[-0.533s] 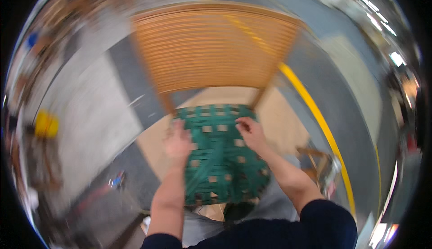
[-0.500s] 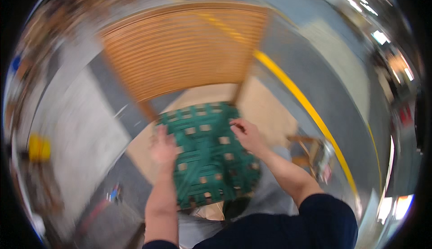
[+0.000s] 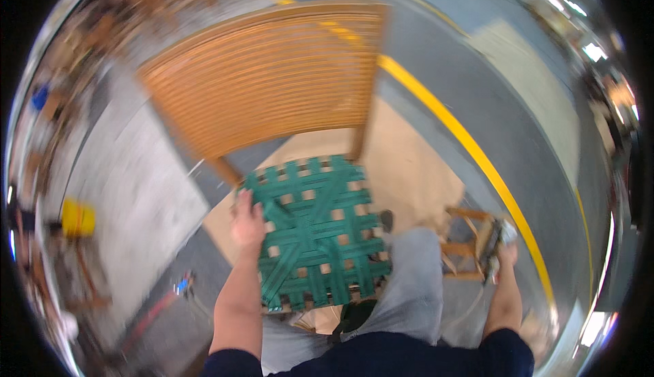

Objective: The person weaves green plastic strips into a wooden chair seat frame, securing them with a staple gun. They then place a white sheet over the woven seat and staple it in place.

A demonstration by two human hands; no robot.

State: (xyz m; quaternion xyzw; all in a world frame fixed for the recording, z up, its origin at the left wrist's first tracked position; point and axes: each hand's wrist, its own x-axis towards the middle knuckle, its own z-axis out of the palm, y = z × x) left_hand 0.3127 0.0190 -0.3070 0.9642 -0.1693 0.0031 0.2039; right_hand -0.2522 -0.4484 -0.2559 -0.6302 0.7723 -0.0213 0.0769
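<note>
A wooden chair with a slatted backrest [image 3: 266, 77] stands in front of me, its back away from me. Green webbing [image 3: 320, 240] is woven across its seat, with some diagonal strips on top. My left hand [image 3: 246, 223] lies on the seat's left edge, fingers stretched out over the webbing. Far to the right, my right hand [image 3: 506, 254] is closed around a silver and dark hand tool [image 3: 492, 249]. It is blurred, and I cannot make out its exact kind. The tool is at a small wooden stool or frame [image 3: 464, 249].
Tan cardboard [image 3: 409, 152] lies under the chair. A yellow floor line [image 3: 449, 128] runs along the right. At the left are a yellow object [image 3: 78, 218] and a pale floor panel [image 3: 136, 172]. A blue-and-red item [image 3: 184, 285] lies at the lower left. Wooden pieces [image 3: 136, 9] crowd the far left.
My right hand has left the right side of the seat and moved right to the hand tool. My left hand stays at the seat's left edge.
</note>
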